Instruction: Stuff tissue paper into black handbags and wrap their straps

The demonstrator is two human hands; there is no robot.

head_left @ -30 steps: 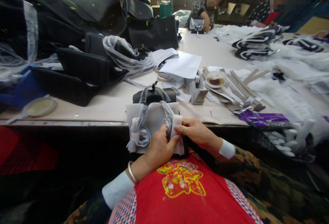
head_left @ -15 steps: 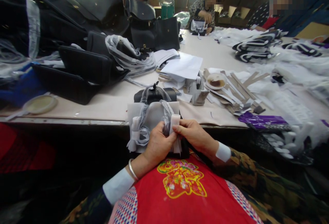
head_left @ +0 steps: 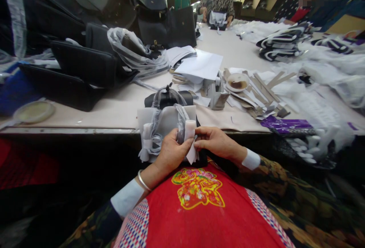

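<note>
A black handbag point(head_left: 173, 99) leans at the table's front edge, a translucent white sheet point(head_left: 168, 117) over its front. Its handle point(head_left: 182, 116) is wrapped in clear plastic. Around the handle's right end sits a strip of white foam wrap point(head_left: 190, 128). My left hand point(head_left: 174, 150) is closed on that wrap, its thumb pressed against the front. From the right, my right hand point(head_left: 218, 142) pinches the strip's edge between thumb and fingers. A similar white wrap point(head_left: 146, 141) is tied round the handle's left end.
Black bags point(head_left: 82, 63) crowd the left, beside a round shallow dish point(head_left: 34, 111). White papers point(head_left: 201, 65), a small bowl of brown liquid point(head_left: 237, 82) and cardboard strips point(head_left: 265, 88) lie beyond the handbag. White foam rolls point(head_left: 306, 149) sit at right. A co-worker point(head_left: 216, 3) handles another bag across the table.
The strip's loose end now hangs below my left thumb, and my right fingers have shifted along its edge. The view has tilted slightly. The co-worker's hands have moved apart around their bag.
</note>
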